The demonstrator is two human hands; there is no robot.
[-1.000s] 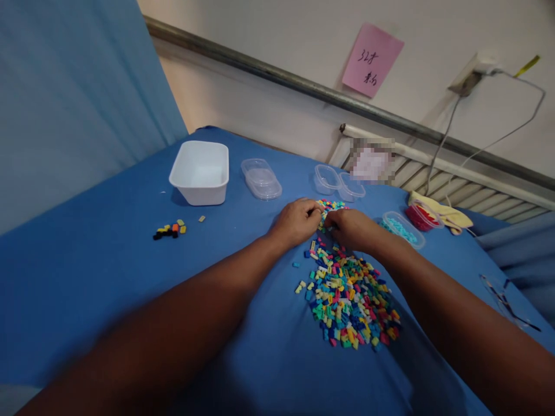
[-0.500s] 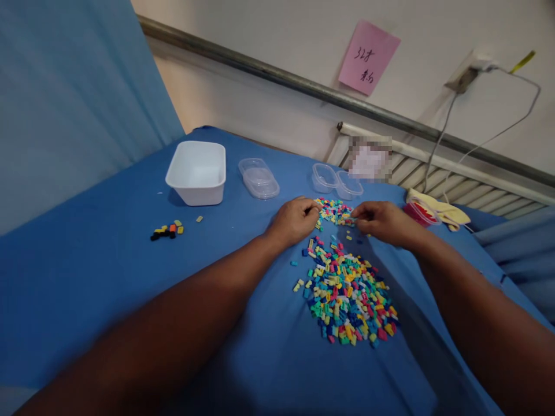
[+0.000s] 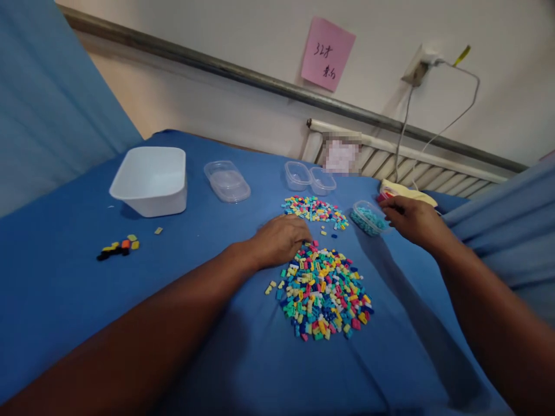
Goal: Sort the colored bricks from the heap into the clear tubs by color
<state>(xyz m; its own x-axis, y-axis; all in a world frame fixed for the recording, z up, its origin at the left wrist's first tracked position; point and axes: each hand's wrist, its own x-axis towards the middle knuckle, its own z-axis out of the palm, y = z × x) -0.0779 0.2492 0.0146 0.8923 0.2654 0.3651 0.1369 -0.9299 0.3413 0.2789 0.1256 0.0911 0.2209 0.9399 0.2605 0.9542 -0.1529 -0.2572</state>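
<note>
A large heap of small multicoloured toy bricks [image 3: 325,294] lies on the blue cloth in front of me. At its far left edge my left hand [image 3: 284,238] rests with fingers curled down; anything under the fingertips is hidden. Further off is a smaller spread of bricks [image 3: 314,209]. My right hand [image 3: 411,218] hovers at the right with thumb and fingers drawn together, partly covering a container of red bricks [image 3: 383,197]. Whatever it pinches is too small to make out. Just left of it sits a clear container with turquoise bricks [image 3: 368,218].
A white tub [image 3: 151,182] stands at the left, behind a small group of black, yellow and orange bricks [image 3: 119,247]. Clear lids [image 3: 228,182] and two clear containers [image 3: 298,176] are toward the wall. A yellow cloth [image 3: 407,192] lies at the back right.
My right hand has moved from the smaller brick spread rightward to the red container. My left hand has come back toward the large heap. The view has turned right.
</note>
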